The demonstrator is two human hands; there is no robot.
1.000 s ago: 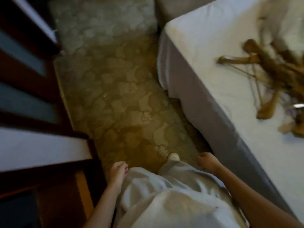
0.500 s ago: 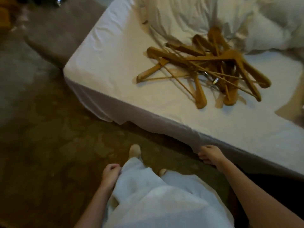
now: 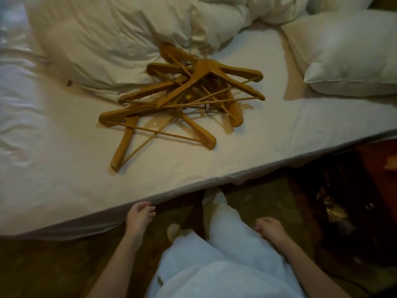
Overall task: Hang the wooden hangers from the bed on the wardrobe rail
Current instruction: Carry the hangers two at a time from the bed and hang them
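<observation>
Several wooden hangers (image 3: 182, 97) lie in a tangled pile on the white sheet of the bed (image 3: 64, 168), near its middle. My left hand (image 3: 139, 218) hangs low at the bed's near edge, fingers loosely apart, holding nothing. My right hand (image 3: 269, 230) is lower right, beside my leg, fingers curled and empty. Both hands are well short of the pile. The wardrobe rail is out of view.
A rumpled white duvet (image 3: 120, 39) lies behind the hangers and a pillow (image 3: 352, 54) sits at the right. A dark wooden bedside unit (image 3: 354, 201) stands on the right. Patterned carpet (image 3: 43, 267) covers the floor under my feet.
The view has swung from the wardrobe and floor onto the bed. I have stepped closer, so the hangers now lie straight ahead. Both hands stay low and empty.
</observation>
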